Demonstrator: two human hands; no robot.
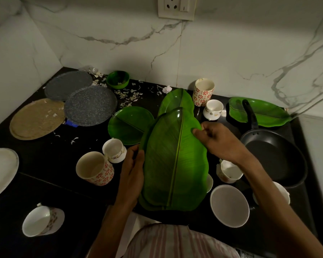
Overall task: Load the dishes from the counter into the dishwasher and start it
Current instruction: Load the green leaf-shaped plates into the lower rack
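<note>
A large green leaf-shaped plate is held above the black counter, with another like it just beneath. My left hand grips its left rim. My right hand pinches its right rim near the top. A second leaf plate lies behind it, a third at the far right. A round green plate sits to the left. Several cups stand around, among them a red-flowered mug and a white bowl. No dishwasher is in view.
A black frying pan sits at the right, its handle over the far leaf plate. Two grey speckled plates, a tan round plate, a white plate and a small green bowl lie to the left. Scraps litter the counter's back.
</note>
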